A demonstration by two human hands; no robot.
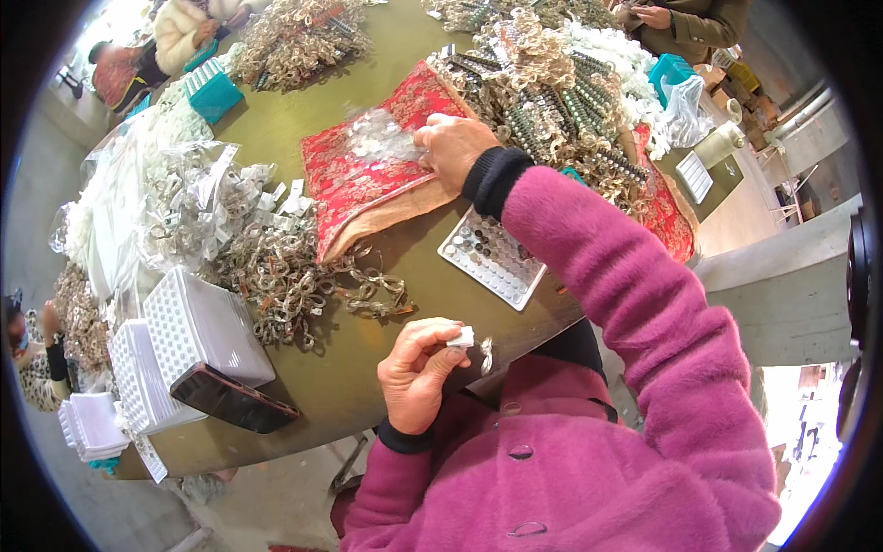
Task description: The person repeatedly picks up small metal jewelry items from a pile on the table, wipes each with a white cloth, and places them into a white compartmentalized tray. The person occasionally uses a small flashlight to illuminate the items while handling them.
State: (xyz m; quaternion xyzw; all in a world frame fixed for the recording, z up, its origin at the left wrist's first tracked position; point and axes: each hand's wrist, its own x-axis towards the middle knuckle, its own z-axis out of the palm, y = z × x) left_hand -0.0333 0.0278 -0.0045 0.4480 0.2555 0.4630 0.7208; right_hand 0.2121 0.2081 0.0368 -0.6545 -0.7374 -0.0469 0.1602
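Note:
My left hand pinches a small white piece between thumb and fingers near the table's edge; a thin pale loop hangs just to its right. My right hand reaches across to a red patterned cloth, its fingers at the right side of a heap of small clear pieces. Whether those fingertips hold a piece is not clear. Beneath the right forearm lies a white plastic tray with rows of round pockets, some with dark round pieces in them.
Stacked white trays stand at the left, a smartphone leaning on them. Heaps of clear bands, plastic bags and a pile of beaded strips surround the cloth. A teal tray stack is farther back. Other people sit or stand around the table.

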